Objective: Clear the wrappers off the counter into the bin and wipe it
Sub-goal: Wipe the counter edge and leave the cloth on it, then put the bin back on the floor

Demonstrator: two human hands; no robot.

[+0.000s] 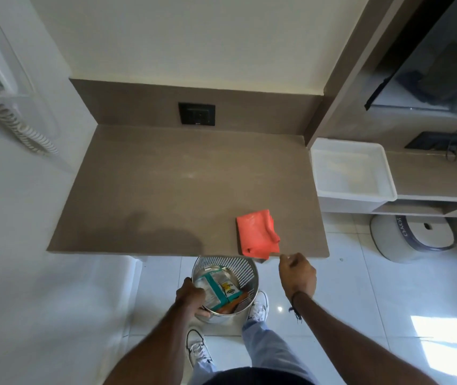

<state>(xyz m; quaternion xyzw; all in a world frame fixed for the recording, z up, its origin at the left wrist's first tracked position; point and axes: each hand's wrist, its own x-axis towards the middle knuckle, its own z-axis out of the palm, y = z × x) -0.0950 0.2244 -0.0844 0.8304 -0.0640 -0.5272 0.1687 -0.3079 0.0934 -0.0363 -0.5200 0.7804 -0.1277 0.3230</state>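
A perforated metal bin (245,269) stands on the floor just below the counter's front edge, with several wrappers (216,290) inside it. My left hand (191,297) grips the bin's near left rim. An orange cloth (257,233) lies folded on the brown counter (166,184) near its front right corner. My right hand (296,275) hovers just below and right of the cloth, fingers curled loosely, holding nothing that I can see. No wrappers show on the counter.
A white tray (352,170) sits on a lower shelf to the right. A black socket plate (196,113) is set in the backsplash. A round grey stool (413,234) stands on the tiled floor at right. My white shoes (259,305) flank the bin.
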